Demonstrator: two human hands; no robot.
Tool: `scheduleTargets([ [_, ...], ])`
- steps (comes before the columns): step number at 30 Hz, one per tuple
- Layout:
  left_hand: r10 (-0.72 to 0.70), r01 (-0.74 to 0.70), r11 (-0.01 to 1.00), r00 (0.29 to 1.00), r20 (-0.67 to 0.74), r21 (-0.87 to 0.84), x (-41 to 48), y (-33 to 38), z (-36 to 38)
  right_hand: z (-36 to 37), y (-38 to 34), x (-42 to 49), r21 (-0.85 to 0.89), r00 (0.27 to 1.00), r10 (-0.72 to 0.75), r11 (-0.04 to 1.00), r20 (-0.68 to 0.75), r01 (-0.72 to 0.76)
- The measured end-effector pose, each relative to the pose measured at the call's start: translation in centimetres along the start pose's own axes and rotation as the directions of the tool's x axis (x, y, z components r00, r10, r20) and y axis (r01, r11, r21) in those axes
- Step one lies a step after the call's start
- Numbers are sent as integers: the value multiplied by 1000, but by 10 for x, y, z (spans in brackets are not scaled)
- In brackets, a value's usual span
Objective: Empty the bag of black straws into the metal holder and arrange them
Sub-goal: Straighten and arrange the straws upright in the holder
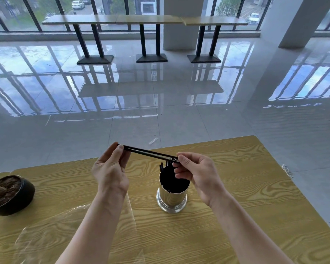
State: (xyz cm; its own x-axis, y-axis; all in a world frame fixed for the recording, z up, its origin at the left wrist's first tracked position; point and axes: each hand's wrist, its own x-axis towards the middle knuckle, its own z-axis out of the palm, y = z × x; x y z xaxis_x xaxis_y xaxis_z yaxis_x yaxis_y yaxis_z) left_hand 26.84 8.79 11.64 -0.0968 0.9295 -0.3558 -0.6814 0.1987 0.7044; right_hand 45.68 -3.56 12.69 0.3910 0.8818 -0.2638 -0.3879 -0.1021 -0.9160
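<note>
From the head view, both hands are raised over a yellow wood-grain desk (236,187), holding a few black straws (151,153) between them. The left hand (111,168) pinches the far-left end with thumb and fingertips; the right hand (196,170) pinches the other end, its fingers curled around it. The straws lie close together as a thin bundle, nearly level, with the long axis running from upper left to lower right and the right end a little lower and nearer the person. How many there are is hard to tell; two or three at least.

Just under the right hand stands the metal holder (171,197), an upright shiny cylinder on a flared base, resting on the desk. It already holds a dark mass of straws (167,168), standing roughly upright with their tips poking above the rim and leaning slightly left. The held bundle crosses just above those tips; whether it touches them is unclear.

A clear plastic bag (80,221) lies flat and crumpled on the desk beneath the left forearm, empty as far as can be seen. At the desk's left edge sits a black pot (17,195) filled with brown matter.

Beyond the desk is a glossy tiled floor (160,101) with a small scrap of wrapper (153,141) on it, then a row of high tables (145,20) along the windows.
</note>
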Motion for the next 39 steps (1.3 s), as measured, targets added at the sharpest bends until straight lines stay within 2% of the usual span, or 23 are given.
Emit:
scheduleTargets([
  [3, -12, 12, 1000, 1000, -4, 9, -5, -6, -4, 0, -3, -1, 30, 991, -56, 998, -121, 60],
  [7, -88, 88, 994, 996, 9, 62, -24, -25, -6, -11, -17, 1, -25, 945, -195, 980, -261, 196],
  [9, -152, 145, 981, 987, 49, 126, -35, -36, -11, -21, -31, 1, -109, 923, -270, 962, -276, 249],
  [11, -163, 119, 950, 978, 133, 287, -43, -45, -19, -34, -47, 0, -287, 900, -362, 913, -241, 290],
  [13, -121, -38, 842, 959, 257, 539, -48, -52, -30, -48, -63, -2, -465, 883, -433, 829, -182, 311],
  [15, -107, -249, 624, 911, 397, 741, -52, -58, -38, -61, -77, -4, -578, 877, -460, 756, -135, 307],
  [17, -130, -411, 381, 863, 488, 829, -58, -62, -41, -68, -87, -6, -655, 883, -460, 696, -92, 294],
  [18, -136, -460, 291, 848, 512, 839, -60, -64, -41, -69, -89, -6, -689, 887, -455, 667, -74, 285],
  [20, -138, -499, 207, 837, 530, 842, -63, -67, -37, -63, -86, -3, -767, 894, -446, 584, -29, 267],
  [25, -81, -554, 185, 814, 575, 811, -62, -70, -24, -32, -52, 7, -917, 913, -366, 275, 177, 288],
  [28, -15, -566, 182, 816, 578, 804, -58, -71, -17, -20, -28, 16, -947, 925, -316, 171, 210, 273],
  [34, 19, -559, 202, 823, 567, 804, -48, -77, -1, -15, 6, 26, -946, 923, -344, 204, 171, 251],
  [39, 37, -473, 363, 868, 495, 803, -43, -78, 4, -23, 20, 25, -912, 882, -441, 268, 169, 309],
])
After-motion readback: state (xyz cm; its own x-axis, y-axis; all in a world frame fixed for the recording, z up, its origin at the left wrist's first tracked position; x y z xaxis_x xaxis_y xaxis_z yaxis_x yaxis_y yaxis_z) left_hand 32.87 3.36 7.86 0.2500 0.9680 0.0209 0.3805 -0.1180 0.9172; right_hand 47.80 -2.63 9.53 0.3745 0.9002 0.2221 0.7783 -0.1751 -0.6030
